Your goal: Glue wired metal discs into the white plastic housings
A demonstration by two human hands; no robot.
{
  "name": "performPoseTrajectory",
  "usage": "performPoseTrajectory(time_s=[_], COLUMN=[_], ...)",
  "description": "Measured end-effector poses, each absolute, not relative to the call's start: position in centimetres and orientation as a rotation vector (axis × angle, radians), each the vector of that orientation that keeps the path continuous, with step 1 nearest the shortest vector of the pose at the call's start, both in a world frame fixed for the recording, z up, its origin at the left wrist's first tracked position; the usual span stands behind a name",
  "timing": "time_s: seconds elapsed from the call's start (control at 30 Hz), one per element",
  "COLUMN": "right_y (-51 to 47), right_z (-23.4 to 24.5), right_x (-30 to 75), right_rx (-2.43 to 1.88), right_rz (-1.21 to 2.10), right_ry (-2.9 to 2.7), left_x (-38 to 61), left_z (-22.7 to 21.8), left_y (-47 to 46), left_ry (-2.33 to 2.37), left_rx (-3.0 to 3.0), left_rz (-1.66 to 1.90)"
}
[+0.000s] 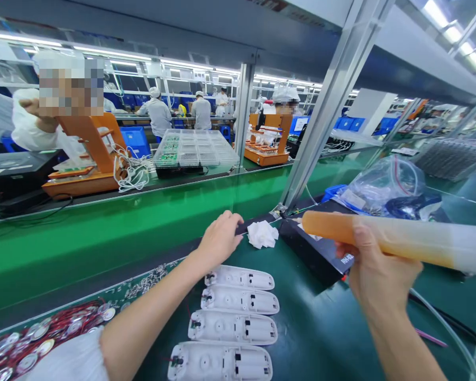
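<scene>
My right hand (381,270) is wrapped round a big translucent glue syringe (404,238) partly filled with amber material, its narrow tip pointing left. My left hand (221,237) reaches over the bench, fingers slightly bent and apart with nothing between them. Just right of its fingertips lies a crumpled white tissue (263,234), not touched. Below, several white plastic housings (234,328) lie in a column on the green mat, insides up, with small parts and thin red wires at their left ends.
Red-wired round speakers (35,338) and small metal parts (146,283) fill the bench's left edge. A black box (313,248) and a clear plastic bag (384,182) stand right. An aluminium post (321,116) rises behind. Beyond the green belt (122,217), people work at orange fixtures (91,159).
</scene>
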State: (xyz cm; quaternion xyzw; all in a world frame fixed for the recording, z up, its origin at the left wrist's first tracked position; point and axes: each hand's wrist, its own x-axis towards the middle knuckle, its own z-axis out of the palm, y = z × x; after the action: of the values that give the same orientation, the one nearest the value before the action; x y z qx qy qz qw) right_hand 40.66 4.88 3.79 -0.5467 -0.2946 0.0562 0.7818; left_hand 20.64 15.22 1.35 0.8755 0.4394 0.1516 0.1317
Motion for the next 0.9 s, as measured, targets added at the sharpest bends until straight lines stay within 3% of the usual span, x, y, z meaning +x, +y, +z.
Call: performPoseTrajectory(time_s=[0.23, 0.4, 0.9], right_y=[4.2, 3.9, 4.4], right_z=[2.7, -0.1, -0.9], right_x=[34.6, 32.3, 32.0], right_rx=[-1.231, -1.342, -1.341], right_rz=[0.207, 0.111, 0.183], right_ry=[-0.896, -1.051, -1.01], left_x=[13.5, 13.6, 14.1], left_z=[-0.1, -1.7, -2.2], left_y=[11.5, 9.8, 9.3], left_ry=[1.244, 1.207, 1.228], left_rx=[2.456, 2.416, 2.392], left_rz=[0.341, 0.365, 0.457])
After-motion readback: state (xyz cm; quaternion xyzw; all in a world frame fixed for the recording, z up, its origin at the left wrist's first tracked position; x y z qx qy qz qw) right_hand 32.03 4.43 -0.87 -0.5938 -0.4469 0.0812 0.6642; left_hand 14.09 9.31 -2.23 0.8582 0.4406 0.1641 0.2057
